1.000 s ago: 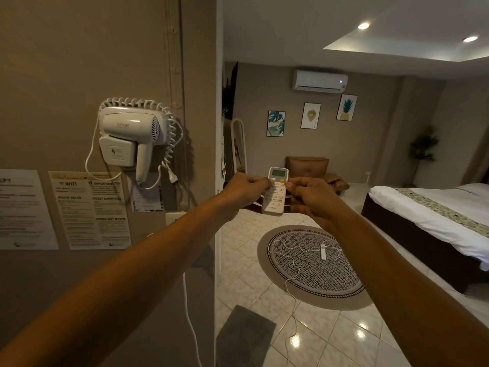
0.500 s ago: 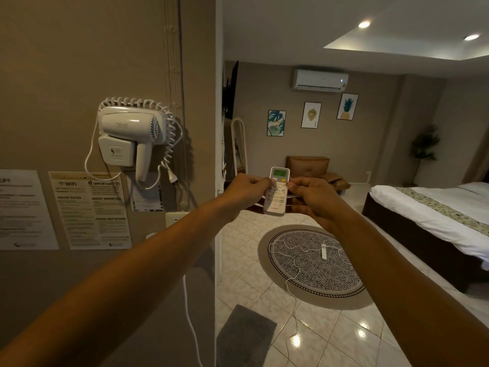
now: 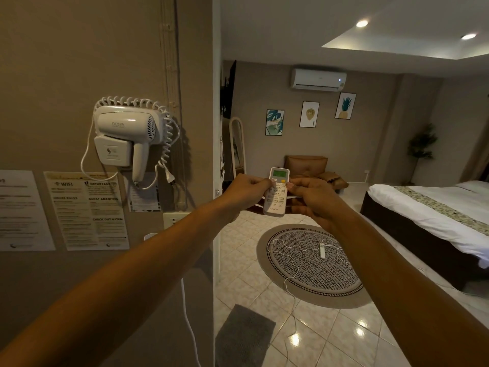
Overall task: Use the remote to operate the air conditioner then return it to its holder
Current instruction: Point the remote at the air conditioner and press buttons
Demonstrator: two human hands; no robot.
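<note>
Both hands [image 3: 247, 193] grip remote [image 3: 276, 193]; wall corner [image 3: 215, 102] left

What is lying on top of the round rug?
On the round rug lie a small white bar-shaped device and a thin white cable looping across it. Nothing else shows there.

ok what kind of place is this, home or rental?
Most likely a hotel or guest rental bedroom. A wall-mounted hair dryer hangs above posted guest notices listing WiFi, house rules and check-out time, and a made bed sits under a wall air conditioner.
</note>
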